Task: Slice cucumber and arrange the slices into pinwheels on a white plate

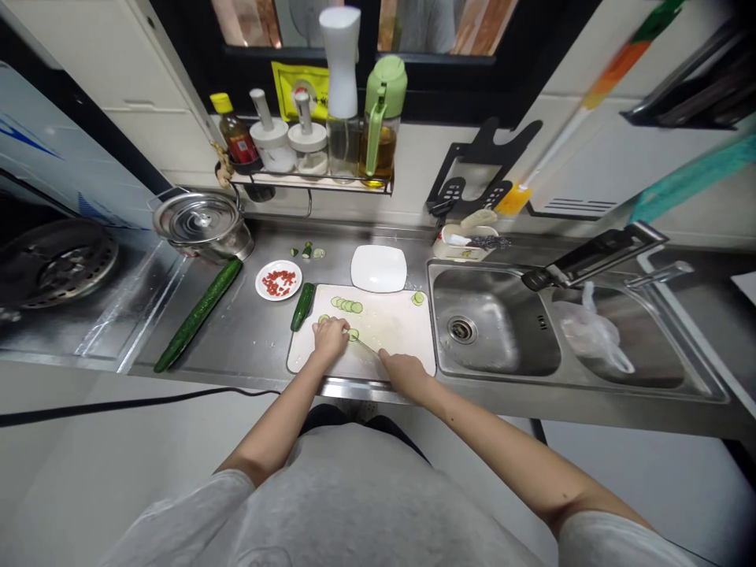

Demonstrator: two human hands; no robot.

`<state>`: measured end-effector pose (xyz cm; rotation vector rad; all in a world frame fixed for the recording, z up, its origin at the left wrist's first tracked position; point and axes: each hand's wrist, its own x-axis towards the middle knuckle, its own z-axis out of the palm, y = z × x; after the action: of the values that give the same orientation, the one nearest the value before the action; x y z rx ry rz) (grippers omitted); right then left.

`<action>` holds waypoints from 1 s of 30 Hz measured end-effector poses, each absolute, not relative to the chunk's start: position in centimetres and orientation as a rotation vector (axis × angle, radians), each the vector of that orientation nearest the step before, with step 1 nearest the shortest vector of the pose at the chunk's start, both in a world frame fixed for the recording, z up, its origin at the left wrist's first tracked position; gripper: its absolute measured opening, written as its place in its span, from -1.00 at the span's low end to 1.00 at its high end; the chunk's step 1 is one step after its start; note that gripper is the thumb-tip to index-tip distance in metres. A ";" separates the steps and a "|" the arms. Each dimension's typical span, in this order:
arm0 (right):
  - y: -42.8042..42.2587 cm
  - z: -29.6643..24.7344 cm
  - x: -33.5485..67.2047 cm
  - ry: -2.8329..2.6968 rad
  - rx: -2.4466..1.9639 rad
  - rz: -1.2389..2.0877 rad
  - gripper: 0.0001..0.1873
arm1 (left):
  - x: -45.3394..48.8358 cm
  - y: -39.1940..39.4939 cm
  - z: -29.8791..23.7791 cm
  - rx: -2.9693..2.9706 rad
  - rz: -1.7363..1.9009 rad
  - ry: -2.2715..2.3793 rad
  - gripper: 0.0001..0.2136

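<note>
My left hand (331, 340) is closed with bent fingers over a piece of cucumber (323, 318) on the white cutting board (390, 319); most of that piece is hidden under the fingers. My right hand (406, 372) grips a knife, its handle inside my fist and its thin blade (368, 347) pointing toward my left fingertips. A cut cucumber slice (353, 335) lies by the blade tip. Farther up the board is a row of overlapping cucumber slices (346, 305). A short cucumber length (303, 307) rests at the board's left edge, and more slices (418, 298) sit at its far right corner.
Left of the board are a small plate of chopped red pieces (279, 280), a whole cucumber (199, 315) and a lidded steel pot (204, 224). Behind it stands a white square dish (379, 268). A double sink (496, 319) adjoins on the right; a seasoning rack (313, 183) hangs above.
</note>
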<state>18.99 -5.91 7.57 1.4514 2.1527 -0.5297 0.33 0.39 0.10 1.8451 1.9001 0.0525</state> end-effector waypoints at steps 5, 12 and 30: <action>-6.7 7.3 19.8 2.119 1.453 -0.566 -0.68 | 0.5 0.3 0.3 1.848 0.050 1.897 -0.82; -7.4 5.9 20.4 2.096 1.484 -0.636 -0.63 | 1.5 -0.4 0.2 1.893 0.046 1.890 -0.82; -8.6 6.5 23.9 2.066 1.679 -0.722 -0.74 | 2.8 -0.7 0.9 1.850 0.064 1.880 -0.91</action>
<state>23.88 -8.57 6.46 1.6788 2.0662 -0.7219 2.80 -0.68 0.91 1.8497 1.8803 0.0636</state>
